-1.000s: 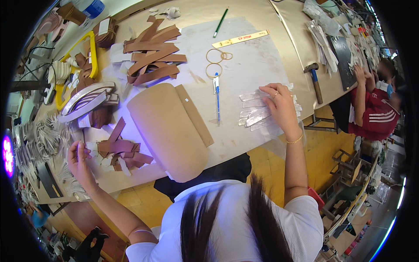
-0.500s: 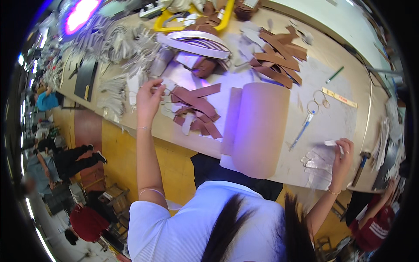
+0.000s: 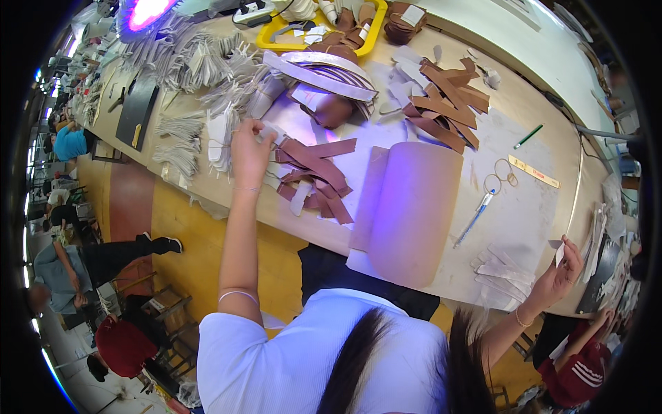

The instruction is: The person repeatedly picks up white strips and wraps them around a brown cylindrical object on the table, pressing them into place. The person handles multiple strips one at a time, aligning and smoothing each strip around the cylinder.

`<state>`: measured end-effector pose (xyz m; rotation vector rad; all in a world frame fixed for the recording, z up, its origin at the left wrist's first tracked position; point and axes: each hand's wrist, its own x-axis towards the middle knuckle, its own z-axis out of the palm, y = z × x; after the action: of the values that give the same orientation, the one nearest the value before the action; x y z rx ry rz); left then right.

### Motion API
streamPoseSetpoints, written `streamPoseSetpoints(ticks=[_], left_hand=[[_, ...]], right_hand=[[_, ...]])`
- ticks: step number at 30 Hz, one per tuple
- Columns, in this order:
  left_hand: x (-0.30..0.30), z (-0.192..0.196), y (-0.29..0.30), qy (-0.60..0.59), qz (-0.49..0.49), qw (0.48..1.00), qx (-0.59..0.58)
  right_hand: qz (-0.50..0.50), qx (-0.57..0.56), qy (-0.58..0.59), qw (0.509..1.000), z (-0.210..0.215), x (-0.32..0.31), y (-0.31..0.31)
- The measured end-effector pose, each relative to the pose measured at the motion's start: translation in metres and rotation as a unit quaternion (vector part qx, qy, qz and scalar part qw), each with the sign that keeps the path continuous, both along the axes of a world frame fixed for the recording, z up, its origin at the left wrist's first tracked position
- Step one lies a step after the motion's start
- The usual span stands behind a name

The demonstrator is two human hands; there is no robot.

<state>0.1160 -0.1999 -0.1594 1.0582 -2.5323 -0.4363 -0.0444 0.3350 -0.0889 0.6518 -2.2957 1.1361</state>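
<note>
My left hand (image 3: 251, 155) is at the left end of a loose pile of reddish-brown strips (image 3: 317, 165). Its fingertips are pinched together beside some pale grey cut pieces (image 3: 274, 131); whether one is between them I cannot make out. Farther right, my right hand (image 3: 560, 277) is raised near the table's right side, with a small white piece (image 3: 558, 254) between thumb and fingers. Left of that hand lies a fan of thin pale, translucent strips (image 3: 502, 274). A large tan rounded roll (image 3: 417, 214) stands between my arms at the table's near edge.
Brown strips (image 3: 448, 96) lie beyond the roll. A yellow tray (image 3: 376, 24) and looped white-edged bands (image 3: 324, 77) sit at the back. Bundles of grey-white pieces (image 3: 207, 62) cover the left. A blue pen (image 3: 474, 219), rings (image 3: 503, 172), a ruler (image 3: 534, 171) and a green pen (image 3: 528, 136) lie right.
My right hand has moved right and slightly nearer me, carrying the small white piece away from the pale strips. My left hand has shifted a little right, toward the reddish-brown strips.
</note>
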Motion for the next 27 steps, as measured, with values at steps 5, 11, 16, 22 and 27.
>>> streamPoseSetpoints(ticks=[5,11,16,22,27], left_hand=[[0.003,0.044,0.014,0.097,0.002,0.965,0.243],[0.006,0.167,0.092,0.241,-0.152,0.851,0.442],[-0.003,0.175,0.142,0.328,-0.345,0.652,0.591],[-0.017,0.117,0.177,0.093,-0.201,0.664,0.714],[-0.008,0.084,0.179,0.088,-0.185,0.658,0.725]], right_hand=[[0.0,-0.029,0.009,1.0,0.012,0.008,-0.01],[0.027,-0.112,-0.012,0.993,0.019,0.011,-0.025],[0.026,-0.121,-0.002,0.992,0.032,0.017,-0.042],[0.044,-0.146,-0.079,0.985,0.045,0.027,-0.05],[0.082,-0.091,-0.311,0.943,0.067,0.045,-0.074]])
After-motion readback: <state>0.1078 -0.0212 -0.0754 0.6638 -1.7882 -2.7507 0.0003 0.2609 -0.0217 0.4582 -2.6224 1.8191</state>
